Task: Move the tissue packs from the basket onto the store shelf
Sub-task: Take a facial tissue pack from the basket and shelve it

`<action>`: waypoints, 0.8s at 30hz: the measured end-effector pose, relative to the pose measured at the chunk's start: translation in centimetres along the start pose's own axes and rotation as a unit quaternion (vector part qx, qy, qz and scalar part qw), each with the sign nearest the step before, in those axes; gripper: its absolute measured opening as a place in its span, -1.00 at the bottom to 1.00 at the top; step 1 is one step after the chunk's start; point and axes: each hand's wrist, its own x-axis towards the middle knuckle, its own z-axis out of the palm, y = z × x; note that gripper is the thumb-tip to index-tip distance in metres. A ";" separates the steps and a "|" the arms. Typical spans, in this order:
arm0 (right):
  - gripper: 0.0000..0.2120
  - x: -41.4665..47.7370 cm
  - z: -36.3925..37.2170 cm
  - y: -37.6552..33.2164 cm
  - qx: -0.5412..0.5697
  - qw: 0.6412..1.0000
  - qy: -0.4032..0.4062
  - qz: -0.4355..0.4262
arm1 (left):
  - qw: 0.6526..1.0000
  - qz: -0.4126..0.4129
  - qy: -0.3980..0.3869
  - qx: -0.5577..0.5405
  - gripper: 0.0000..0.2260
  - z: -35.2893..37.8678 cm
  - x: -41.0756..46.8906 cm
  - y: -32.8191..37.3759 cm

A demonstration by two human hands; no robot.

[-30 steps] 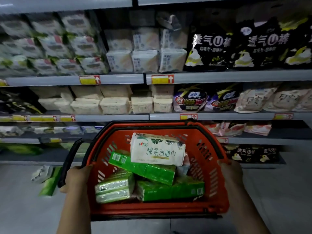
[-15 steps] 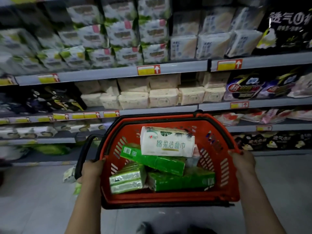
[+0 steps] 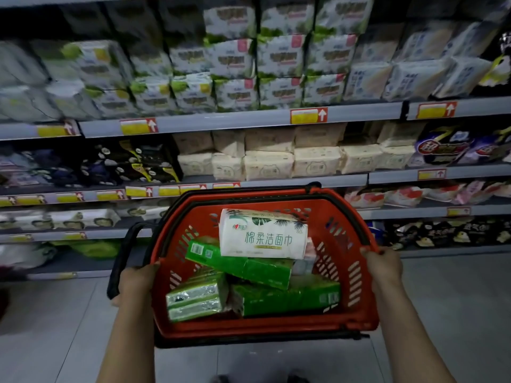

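Note:
I carry a red plastic basket (image 3: 356, 275) in front of me, above the floor. My left hand (image 3: 135, 280) grips its left rim and my right hand (image 3: 383, 268) grips its right rim. Inside, a white tissue pack (image 3: 262, 234) with green print lies on top. Under it a green tissue pack (image 3: 243, 265) lies slanted. Another green pack (image 3: 287, 299) fills the bottom right, and a silver-green pack (image 3: 195, 298) sits at the bottom left. The store shelf (image 3: 249, 120) stands just beyond the basket, its tiers stocked with packs.
White-and-green packs (image 3: 279, 56) crowd the upper tier and beige packs (image 3: 293, 158) the middle one. Dark bags (image 3: 130, 164) sit at the left, more at the lower right. The basket's black handle (image 3: 121, 255) hangs out to the left. Grey floor tiles (image 3: 55, 327) lie below.
The view has swung left along the shelves and closer to them. The basket stays held in both hands, its packs unmoved.

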 end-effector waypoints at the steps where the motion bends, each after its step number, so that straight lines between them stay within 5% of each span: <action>1: -0.92 -0.9 1.3 -0.2 0.003 1.000 0.002 -0.004 | 1.000 0.002 -0.003 -0.002 -0.58 -0.9 0.9 0.2; 14: -0.78 -12.0 19.3 1.8 -0.065 0.997 0.005 0.034 | 0.998 0.005 -0.013 0.054 -0.65 -12.5 16.4 -0.6; 24: -0.91 -10.3 29.9 11.5 -0.120 0.991 0.020 0.062 | 0.994 -0.021 -0.050 0.098 -0.69 -7.5 27.4 -10.2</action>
